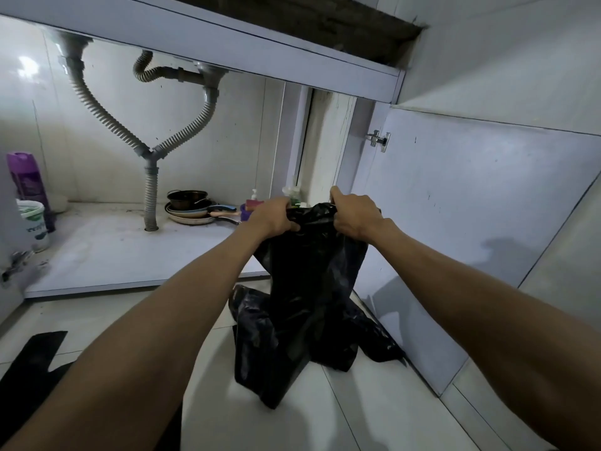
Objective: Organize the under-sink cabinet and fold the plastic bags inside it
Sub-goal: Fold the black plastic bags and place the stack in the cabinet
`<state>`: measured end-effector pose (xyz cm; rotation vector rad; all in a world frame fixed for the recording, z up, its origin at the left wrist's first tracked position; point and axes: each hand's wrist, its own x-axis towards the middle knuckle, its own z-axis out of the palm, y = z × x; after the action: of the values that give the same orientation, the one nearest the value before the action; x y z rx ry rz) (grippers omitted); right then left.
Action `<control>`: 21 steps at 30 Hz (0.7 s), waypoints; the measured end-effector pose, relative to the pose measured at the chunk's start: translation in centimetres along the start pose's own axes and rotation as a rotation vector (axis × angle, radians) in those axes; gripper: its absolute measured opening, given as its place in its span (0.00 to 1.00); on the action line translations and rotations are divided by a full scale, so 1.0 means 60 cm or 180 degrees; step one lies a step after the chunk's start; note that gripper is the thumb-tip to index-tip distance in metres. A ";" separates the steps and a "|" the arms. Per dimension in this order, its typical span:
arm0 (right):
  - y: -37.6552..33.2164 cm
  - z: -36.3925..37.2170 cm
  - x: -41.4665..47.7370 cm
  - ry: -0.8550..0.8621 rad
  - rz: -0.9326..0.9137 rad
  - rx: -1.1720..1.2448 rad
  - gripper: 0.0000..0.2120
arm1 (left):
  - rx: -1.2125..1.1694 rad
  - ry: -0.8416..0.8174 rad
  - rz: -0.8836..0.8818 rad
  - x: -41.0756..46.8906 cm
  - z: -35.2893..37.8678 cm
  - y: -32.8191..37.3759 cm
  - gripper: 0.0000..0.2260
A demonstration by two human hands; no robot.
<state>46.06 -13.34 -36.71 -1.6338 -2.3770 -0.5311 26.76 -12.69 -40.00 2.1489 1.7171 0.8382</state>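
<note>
A black plastic bag hangs in front of the open under-sink cabinet, held up by its top edge. My left hand grips the top on the left and my right hand grips it on the right, a short gap apart. The bag's lower part touches a heap of more black plastic lying on the white floor tiles. Another flat black bag lies at the lower left on the floor, partly hidden by my left arm.
Inside the cabinet stand grey corrugated drain pipes, stacked pans, small bottles, a purple spray can and a white tub. The cabinet door is swung open on the right.
</note>
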 end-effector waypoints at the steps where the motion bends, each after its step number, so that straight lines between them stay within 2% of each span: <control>1: -0.001 0.000 0.001 0.0037 -0.0023 0.0096 0.11 | 0.0005 -0.0032 0.0005 -0.003 -0.012 -0.002 0.22; 4: -0.016 -0.007 0.009 -0.0138 -0.0052 0.0538 0.01 | 0.0150 -0.0355 -0.0208 -0.012 -0.060 -0.026 0.27; 7: -0.054 -0.015 0.024 -0.0706 0.0071 0.1260 0.11 | 0.0282 -0.0890 -0.0785 -0.034 -0.119 -0.065 0.31; 9: -0.091 -0.018 0.038 -0.0982 0.0061 0.1549 0.16 | 0.0585 -0.1025 -0.1036 -0.053 -0.147 -0.094 0.28; 11: -0.135 -0.024 0.049 -0.1301 -0.0006 0.1759 0.19 | 0.0789 -0.1098 -0.1267 -0.080 -0.176 -0.125 0.23; 12: -0.149 -0.027 0.051 -0.1472 -0.0017 0.1865 0.19 | 0.0824 -0.1220 -0.1407 -0.088 -0.188 -0.137 0.26; 14: -0.189 -0.034 0.059 -0.1879 -0.0139 0.1882 0.24 | 0.0657 -0.1517 -0.1927 -0.115 -0.221 -0.171 0.31; 16: -0.227 -0.033 0.066 -0.2257 -0.0193 0.1801 0.29 | 0.0391 -0.1760 -0.2337 -0.143 -0.248 -0.192 0.28; 19: -0.288 -0.024 0.079 -0.2693 -0.0189 0.1919 0.26 | 0.0465 -0.1695 -0.2489 -0.180 -0.283 -0.220 0.25; 21: -0.323 -0.019 0.084 -0.2652 -0.0273 0.1860 0.25 | 0.0747 -0.1502 -0.2401 -0.196 -0.301 -0.240 0.28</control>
<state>26.12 -15.72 -37.19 -1.6363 -2.7146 0.9455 3.12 -22.74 -36.52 1.4222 2.1572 -0.0676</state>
